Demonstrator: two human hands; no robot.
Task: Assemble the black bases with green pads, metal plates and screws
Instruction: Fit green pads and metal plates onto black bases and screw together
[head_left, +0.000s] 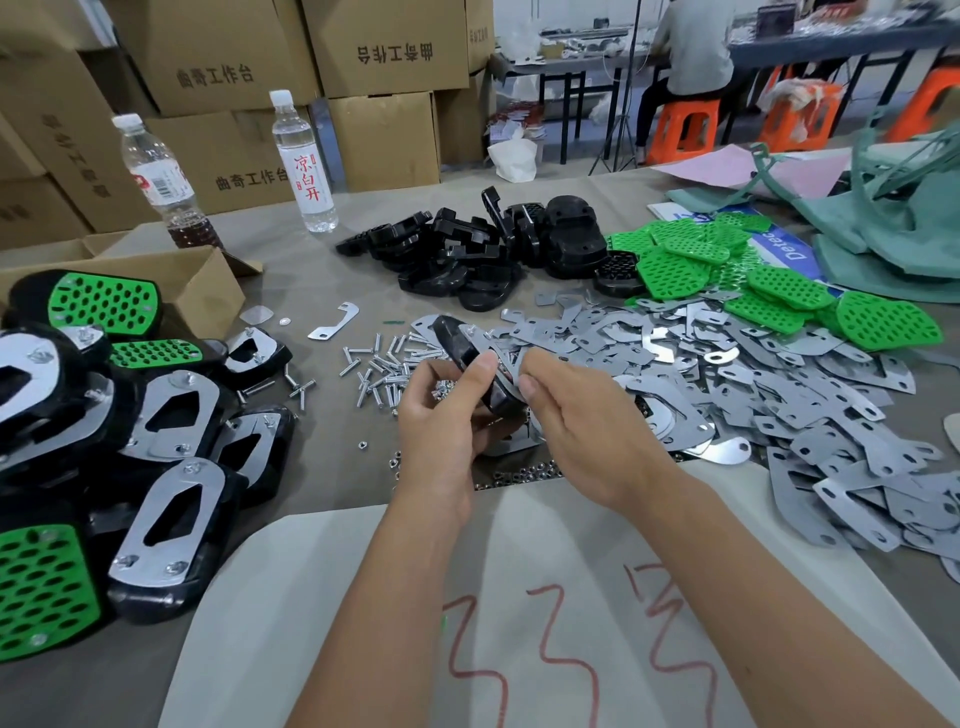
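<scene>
Cluttered worktable (322, 291), left hand (447, 410) grip around tilted black base (470, 358), right hand (576, 415) seemingly pinching its metal plate (506, 371)

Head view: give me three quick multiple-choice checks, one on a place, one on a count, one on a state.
1. Where does the pile of loose green pads lie?
A. far right of the table
B. inside the cardboard box
C. under the water bottles

2. How many water bottles stand on the table?
A. one
B. two
C. four

3. What do the hands hold?
A. nothing
B. a bottle
C. a black base with a metal plate

Answers:
1 A: the pads lie right of the black bases.
2 B: two clear bottles stand at the back left.
3 C: the left hand grips the black base while the right hand pinches the metal plate against it.
</scene>
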